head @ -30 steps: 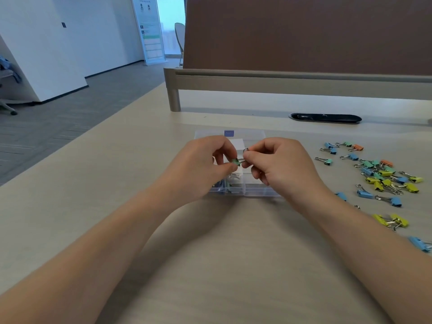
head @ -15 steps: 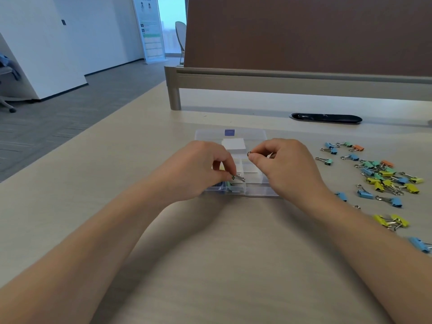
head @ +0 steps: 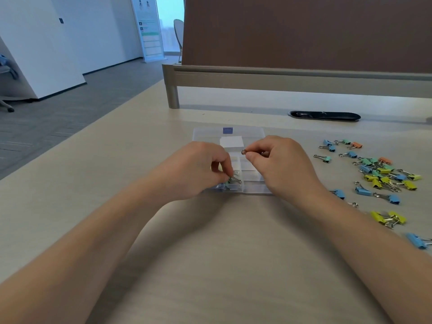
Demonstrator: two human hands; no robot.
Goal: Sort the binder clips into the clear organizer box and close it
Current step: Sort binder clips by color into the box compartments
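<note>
Head view: the clear organizer box (head: 257, 191) is sitting flat on the beige table (head: 210, 265), centre, just beyond both wrists. It is see-through plastic with divider walls making small compartments. Its far part is carrying a blue sticker (head: 228, 130) and a white label (head: 231, 141); cannot tell if that part is the lid lying open. The left hand (head: 198, 169) is curling over the near-left compartment, thumb and fingertips pinching a green clip (head: 231, 181) with its silver handles pointing right, low at the compartment mouth. Cannot tell if it is touching the floor. Something blue (head: 219, 185) is showing in that same near-left corner, partly hidden by the hand. The right hand (head: 280, 167) is hovering over the right side of the box, fingers curled, thumb and forefinger pinching a small wire loop (head: 243, 151) that is sticking out to the left. Whether a clip body is attached behind the fingers cannot be told. Contents of the right compartments are hidden under this hand. The loose clips (head: 385, 171) are lying scattered on the table well right of the box: blue, green, yellow and a few orange, all small with silver wire handles. Two yellow clips (head: 388, 218) are lying nearer, and a blue clip (head: 418, 240) is sitting at the near-right edge. A black cable slot (head: 325, 115) is sitting far right in the table, below the brown divider panel (head: 304, 31).
</note>
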